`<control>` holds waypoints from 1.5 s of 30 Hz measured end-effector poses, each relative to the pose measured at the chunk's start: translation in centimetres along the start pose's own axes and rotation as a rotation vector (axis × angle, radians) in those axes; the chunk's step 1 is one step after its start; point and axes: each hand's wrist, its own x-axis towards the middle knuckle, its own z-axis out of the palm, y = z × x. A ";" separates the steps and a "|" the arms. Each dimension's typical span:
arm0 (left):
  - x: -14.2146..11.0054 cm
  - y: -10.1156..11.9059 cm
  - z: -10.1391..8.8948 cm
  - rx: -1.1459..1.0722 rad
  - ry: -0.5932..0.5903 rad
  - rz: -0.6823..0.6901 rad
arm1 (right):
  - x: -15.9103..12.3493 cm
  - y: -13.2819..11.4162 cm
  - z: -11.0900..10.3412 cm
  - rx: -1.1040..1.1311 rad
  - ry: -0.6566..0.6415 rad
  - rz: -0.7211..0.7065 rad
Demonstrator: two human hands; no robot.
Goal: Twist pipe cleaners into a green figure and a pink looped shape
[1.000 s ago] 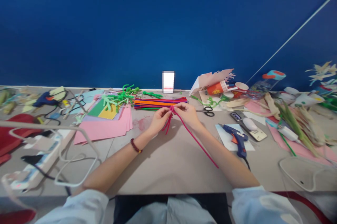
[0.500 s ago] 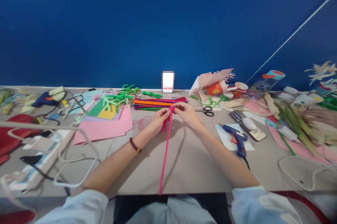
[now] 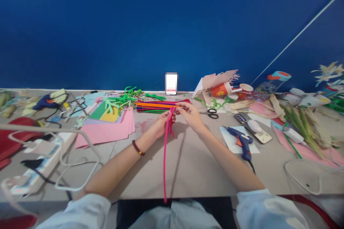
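Observation:
A pink pipe cleaner hangs in a long strand from a small twisted bunch, its lower end just past the table's front edge. Closed around that bunch is my left hand, with shorter pink ends poking out below the fingers. My right hand is pinched at the top of the same bunch, fingertips against the pink loop; the exact grip is partly hidden. Right behind both hands lies a bundle of coloured pipe cleaners, orange, purple, red and green among them.
Scissors and a blue glue gun on light paper lie to the right, beside a phone. Pink paper sheets, green pipe-cleaner pieces and a power strip with cables are on the left. A lit screen stands at the wall.
The twisted bunch has shifted slightly left and turned, and its hanging strand swung with it. My left hand now wraps lower around the bunch; my right fingertips moved a little.

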 end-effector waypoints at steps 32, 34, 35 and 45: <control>0.4 -0.2 -1.2 0.132 0.014 0.067 | -0.5 -0.1 0.8 -0.193 -0.066 -0.112; 0.2 -0.1 -0.9 0.078 -0.004 0.043 | -0.5 -0.3 0.8 -0.050 -0.096 -0.021; 0.1 -0.1 -0.7 0.056 -0.015 0.027 | -0.5 -0.4 0.7 0.030 -0.122 0.041; 0.2 -0.4 -0.8 0.029 -0.141 -0.010 | -0.7 -1.6 0.5 0.373 -0.202 0.363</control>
